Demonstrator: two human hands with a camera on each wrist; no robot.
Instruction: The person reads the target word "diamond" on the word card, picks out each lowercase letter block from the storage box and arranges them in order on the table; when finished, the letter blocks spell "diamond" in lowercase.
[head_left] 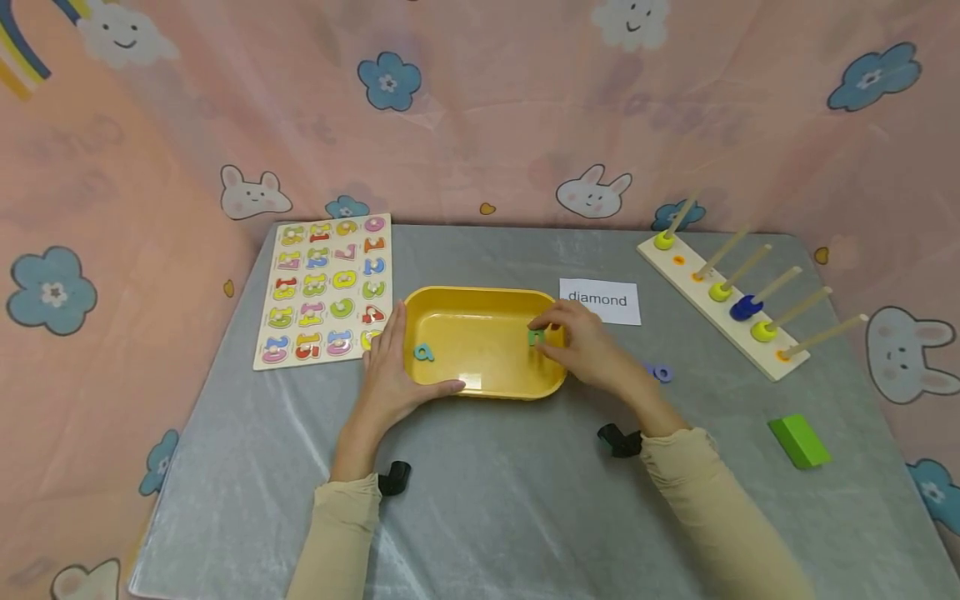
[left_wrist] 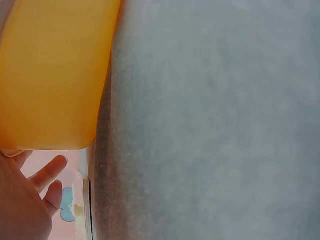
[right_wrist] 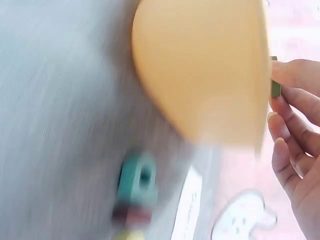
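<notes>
My left hand (head_left: 392, 367) rests around the left end of a yellow plastic tray (head_left: 480, 293), fingers straight along the side and thumb lying over the front rim. In the left wrist view, spread fingers (left_wrist: 49, 172) show beyond the tray wall (left_wrist: 55, 75). At the tray's right end, my right hand (head_left: 583, 343) pinches a small green letter piece (head_left: 536, 337) between thumb and fingers over the inside. The same green piece (right_wrist: 276, 87) shows edge-on beside the rim in the right wrist view. A blue letter "a" (head_left: 423, 352) lies in the tray's left part.
A number puzzle board (head_left: 328, 292) lies left. A card reading "diamond" (head_left: 611, 302) lies behind the right hand. Purple letter pieces (head_left: 662, 372) sit by the right forearm. Farther right are a peg board (head_left: 720, 304) and a green block (head_left: 799, 442). A blurred teal piece (right_wrist: 137, 177) lies near the tray.
</notes>
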